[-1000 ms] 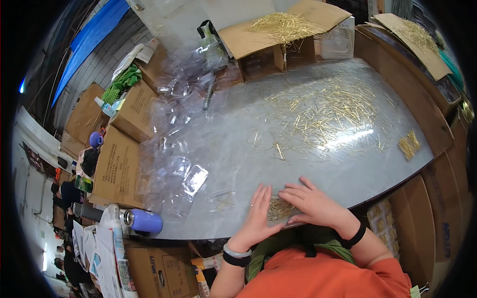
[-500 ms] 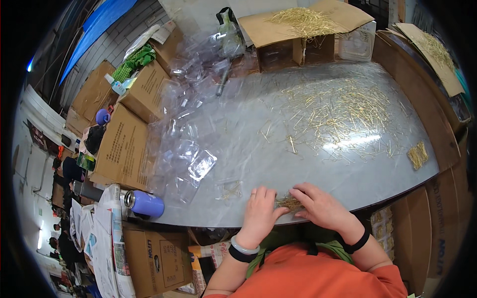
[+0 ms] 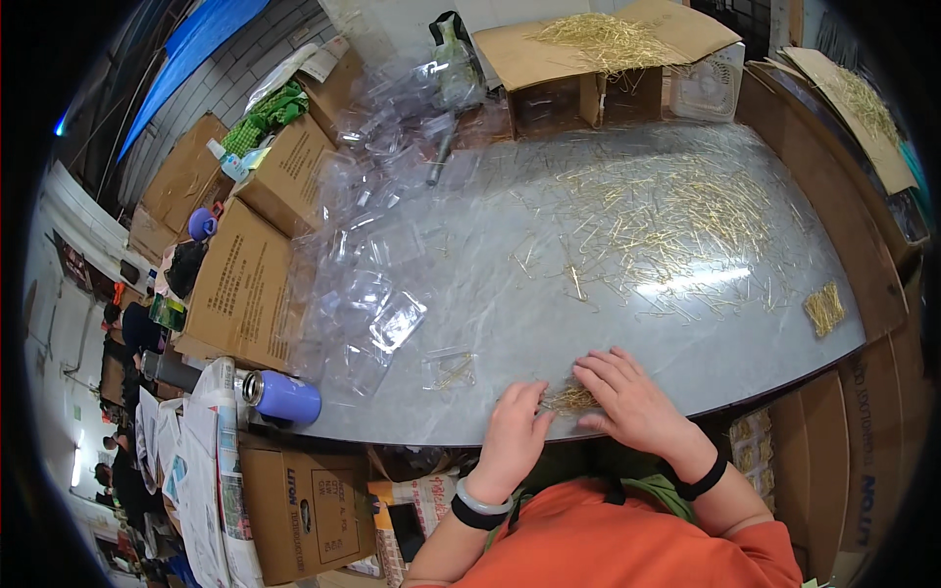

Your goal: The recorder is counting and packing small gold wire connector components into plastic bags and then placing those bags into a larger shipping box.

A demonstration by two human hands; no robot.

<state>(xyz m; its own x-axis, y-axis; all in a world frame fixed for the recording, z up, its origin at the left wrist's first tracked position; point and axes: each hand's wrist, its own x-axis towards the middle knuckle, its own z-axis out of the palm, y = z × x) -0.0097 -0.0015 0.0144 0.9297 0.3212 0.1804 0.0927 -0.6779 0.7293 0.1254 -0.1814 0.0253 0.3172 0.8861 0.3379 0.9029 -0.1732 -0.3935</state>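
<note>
Between my two hands, at the table's near edge, lies a small bundle of thin gold wire hooks [image 3: 571, 398]. My left hand [image 3: 514, 431] presses against its left end, fingers bent and thumb close by. My right hand [image 3: 627, 404] cups the other side, its fingers laid together over the hooks and partly hiding them. Farther off, a wide scatter of loose gold hooks [image 3: 686, 220] covers the right part of the table. A neat bundle of hooks [image 3: 824, 309] rests by the right edge. Left of my hands sits a clear plastic box [image 3: 451, 370] with a few hooks in it.
Clear plastic boxes [image 3: 368, 304] pile up along the left side, beside brown cartons [image 3: 235, 289]. A purple bottle [image 3: 284, 397] lies at the near left corner. At the back, a cardboard sheet [image 3: 500, 59] carries more hooks. A cardboard wall [image 3: 833, 196] borders the right.
My left hand has drawn slightly back toward me, its fingers more bent. The fingers of my right hand reach a little farther forward over the bundle.
</note>
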